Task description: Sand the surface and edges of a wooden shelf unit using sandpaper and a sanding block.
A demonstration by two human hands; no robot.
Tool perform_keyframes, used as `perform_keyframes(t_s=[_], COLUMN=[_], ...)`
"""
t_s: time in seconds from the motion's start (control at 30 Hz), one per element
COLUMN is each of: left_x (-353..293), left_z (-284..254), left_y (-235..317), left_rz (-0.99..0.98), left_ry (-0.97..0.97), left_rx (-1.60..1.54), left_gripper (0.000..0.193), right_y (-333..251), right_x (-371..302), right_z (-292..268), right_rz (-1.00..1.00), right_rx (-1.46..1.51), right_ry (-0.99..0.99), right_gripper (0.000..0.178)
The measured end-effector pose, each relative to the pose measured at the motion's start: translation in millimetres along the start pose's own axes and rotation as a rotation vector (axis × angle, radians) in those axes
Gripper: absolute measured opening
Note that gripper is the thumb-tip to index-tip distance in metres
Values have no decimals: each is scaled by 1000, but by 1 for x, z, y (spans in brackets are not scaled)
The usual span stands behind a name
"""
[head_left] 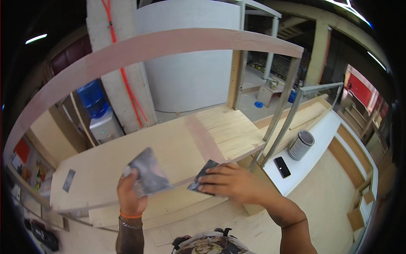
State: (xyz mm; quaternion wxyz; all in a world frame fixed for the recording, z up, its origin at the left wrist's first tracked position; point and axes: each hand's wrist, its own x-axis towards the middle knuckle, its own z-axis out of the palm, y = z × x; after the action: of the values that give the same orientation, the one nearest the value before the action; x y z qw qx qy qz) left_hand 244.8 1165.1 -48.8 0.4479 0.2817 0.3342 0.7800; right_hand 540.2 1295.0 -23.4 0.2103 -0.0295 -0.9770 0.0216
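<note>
My left hand (pixel 130 192) is closed on a worn grey sheet of sandpaper (pixel 149 172), its thumb up along the near side. My right hand (pixel 231 183) has its fingers pressed over a darker piece of sandpaper (pixel 206 168). Both pieces are slightly blurred and held apart above the near edge of a long plywood top (pixel 148 137). A pinkish band of filler (pixel 204 136) crosses that top toward its right end. On its left end lies a small grey strip (pixel 69 180).
A pink-smeared beam (pixel 177 40) spans above the top, joined to an upright post (pixel 284 95) at right. Beyond that, a metal can (pixel 301 144) and a black phone (pixel 282 167) rest on a white counter (pixel 311 163). A water dispenser (pixel 105 127) stands behind, left.
</note>
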Motion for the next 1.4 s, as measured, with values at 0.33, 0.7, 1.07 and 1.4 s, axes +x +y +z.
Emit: perform_keyframes(t_s=[0.33, 0.7, 1.07, 1.4], left_x=[-11, -46, -54, -57], left_z=[-38, -66, -35, -31], left_y=[-22, -49, -64, -94], left_rz=[-295, -517, -512, -516], left_ry=[116, 181, 259, 209], left_rx=[-212, -150, -174, -153], left_gripper=[34, 26, 26, 26], right_y=[53, 104, 140, 163], right_x=[61, 85, 69, 42], right_z=[-99, -94, -99, -110], right_rz=[231, 262, 267, 297], right_rx=[-529, -886, -898, -867], right_ry=[1028, 925, 1017, 1066], right_gripper=[59, 56, 58, 58])
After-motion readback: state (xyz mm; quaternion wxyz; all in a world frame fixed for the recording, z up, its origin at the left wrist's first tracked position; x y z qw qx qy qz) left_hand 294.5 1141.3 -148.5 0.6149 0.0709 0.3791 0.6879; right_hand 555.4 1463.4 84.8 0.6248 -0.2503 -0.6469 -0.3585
